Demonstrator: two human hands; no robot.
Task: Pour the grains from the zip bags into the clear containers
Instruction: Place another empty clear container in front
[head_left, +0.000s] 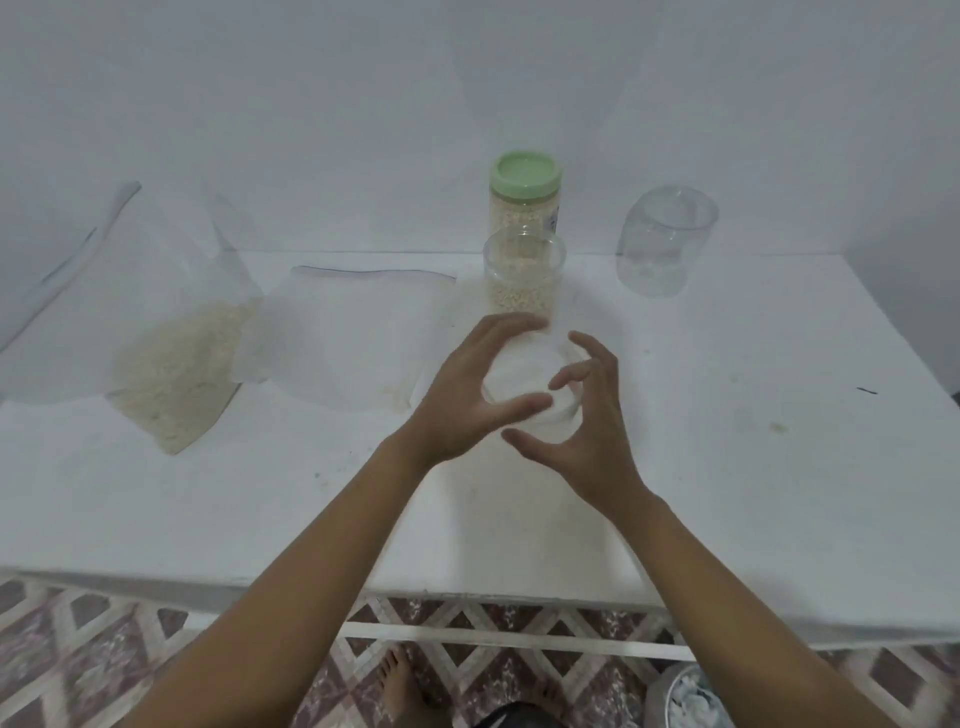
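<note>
The person is standing at the white table (727, 467). The left hand (462, 389) is curling round the near clear container (524, 382), fingers on the far side and thumb on the near side. The right hand (592, 436) is bending its fingers over the rim, but it is too blurry to tell if it is gripping. Just behind, a half-full container (522, 283) is sitting in front of a green-lid jar (524, 208). An empty container (665, 249) is standing further right. A grain bag (176, 364) and a flat empty bag (353, 332) are lying on the left.

a clear container (522, 376) is gripped by the left hand (462, 395). it is flanked by the right hand (592, 436) (fingers blurred).
</note>
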